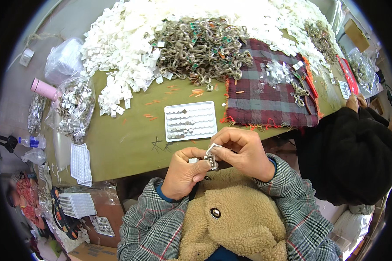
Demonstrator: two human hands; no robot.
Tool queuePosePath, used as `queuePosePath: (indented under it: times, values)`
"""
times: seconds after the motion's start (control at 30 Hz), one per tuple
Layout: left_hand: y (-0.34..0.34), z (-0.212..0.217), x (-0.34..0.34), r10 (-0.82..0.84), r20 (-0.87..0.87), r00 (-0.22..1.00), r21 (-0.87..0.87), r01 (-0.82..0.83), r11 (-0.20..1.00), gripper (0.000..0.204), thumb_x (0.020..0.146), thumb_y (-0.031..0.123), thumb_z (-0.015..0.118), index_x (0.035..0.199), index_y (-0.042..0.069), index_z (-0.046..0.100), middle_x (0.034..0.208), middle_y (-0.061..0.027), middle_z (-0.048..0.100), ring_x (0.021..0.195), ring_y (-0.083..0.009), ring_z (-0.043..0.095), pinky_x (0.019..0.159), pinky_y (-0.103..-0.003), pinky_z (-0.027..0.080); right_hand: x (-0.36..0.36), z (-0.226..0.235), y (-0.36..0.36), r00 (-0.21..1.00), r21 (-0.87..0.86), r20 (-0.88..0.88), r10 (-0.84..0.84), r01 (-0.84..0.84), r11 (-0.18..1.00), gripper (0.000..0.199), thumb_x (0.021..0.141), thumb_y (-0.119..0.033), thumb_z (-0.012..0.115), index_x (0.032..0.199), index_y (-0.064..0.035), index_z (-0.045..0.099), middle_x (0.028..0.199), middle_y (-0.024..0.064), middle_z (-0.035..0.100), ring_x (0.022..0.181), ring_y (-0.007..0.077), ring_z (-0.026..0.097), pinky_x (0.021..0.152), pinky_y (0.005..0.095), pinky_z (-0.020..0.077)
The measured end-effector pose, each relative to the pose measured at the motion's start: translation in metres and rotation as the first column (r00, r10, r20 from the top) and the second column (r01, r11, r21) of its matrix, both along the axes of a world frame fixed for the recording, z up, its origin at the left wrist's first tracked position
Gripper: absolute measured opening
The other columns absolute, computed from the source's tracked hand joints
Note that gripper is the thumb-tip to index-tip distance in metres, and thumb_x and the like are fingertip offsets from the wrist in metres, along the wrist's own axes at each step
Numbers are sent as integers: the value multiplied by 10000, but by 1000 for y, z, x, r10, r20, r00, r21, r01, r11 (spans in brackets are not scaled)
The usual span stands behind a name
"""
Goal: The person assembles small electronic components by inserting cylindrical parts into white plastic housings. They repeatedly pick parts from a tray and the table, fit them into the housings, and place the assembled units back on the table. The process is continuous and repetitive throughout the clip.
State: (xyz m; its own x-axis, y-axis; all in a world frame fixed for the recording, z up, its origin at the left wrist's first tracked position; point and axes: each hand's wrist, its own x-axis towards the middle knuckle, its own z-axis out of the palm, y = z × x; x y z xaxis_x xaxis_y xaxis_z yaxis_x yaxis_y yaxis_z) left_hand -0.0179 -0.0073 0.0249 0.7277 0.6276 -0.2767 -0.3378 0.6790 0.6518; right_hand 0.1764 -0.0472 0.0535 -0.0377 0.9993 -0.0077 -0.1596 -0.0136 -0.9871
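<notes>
The left hand [182,174] grips a small opened casing [212,162]; close by, the right hand [248,155] pinches a white piece [213,148] at its twelve o'clock, near the table edge [126,175]. At ten, green cloth [133,150] bears dark handwritten strokes [161,144].

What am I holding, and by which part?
Left hand: a small open casing by its left side, plus a white block; right hand: a white plastic piece by its right end.

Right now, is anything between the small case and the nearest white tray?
Yes: the right hand, pinching a white piece, is just beyond the small case; past it, nothing visible blocks the white tray.
</notes>
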Motion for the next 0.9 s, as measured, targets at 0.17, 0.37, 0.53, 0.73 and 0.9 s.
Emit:
queuePosePath:
  times: [0.17, 0.37, 0.53, 0.73, 0.9]
  values:
    - [-4, 2, 12, 38, -58, 998, -36, -40, 999, 215, 883, 68, 730, 1056, -23, 641, 853, -71, 671, 522, -30, 474, 442, -166, 375, 8, -1, -5, 827, 482, 501, -256, -21, 876, 156, 790, 18, 724, 914, 2, 630, 877, 116, 642, 720, 210, 653, 609, 311, 519]
    - [-3, 2, 11, 34, 177, 984, -273, 16, 962, 278, 957, 217, 650, 1108, -14, 621, 892, -20, 649, 537, -18, 445, 488, -143, 386, 5, -1, -8, 798, 673, 524, -298, -173, 719, 286, 728, -33, 775, 982, 23, 656, 956, 122, 653, 777, 291, 655, 701, 378, 543]
    - [-3, -1, 5, 36, 204, 978, -276, 23, 961, 265, 963, 220, 639, 1097, -8, 620, 885, -33, 651, 544, -19, 448, 490, -148, 390, -7, -6, -3, 684, 790, 551, -478, -244, 562, 274, 703, -41, 764, 929, 46, 637, 974, 144, 629, 745, 245, 622, 654, 346, 501]
    - [-6, 0, 4, 33, 130, 991, -251, 1, 968, 146, 1011, 140, 556, 1062, 15, 613, 864, -49, 650, 536, -24, 449, 481, -154, 383, -6, -10, 2, 626, 819, 565, -537, -346, 458, 196, 648, -90, 668, 741, -13, 514, 862, 115, 563, 662, 214, 531, 631, 353, 441]
    - [5, 4, 5, 12, 175, 985, -402, 60, 914, 119, 1002, 49, 516, 1105, 83, 562, 900, -16, 607, 500, -24, 424, 438, -160, 368, 15, -7, 3, 681, 793, 557, -476, -265, 548, 258, 760, -74, 744, 973, 42, 655, 1011, 157, 657, 749, 261, 603, 712, 381, 495]
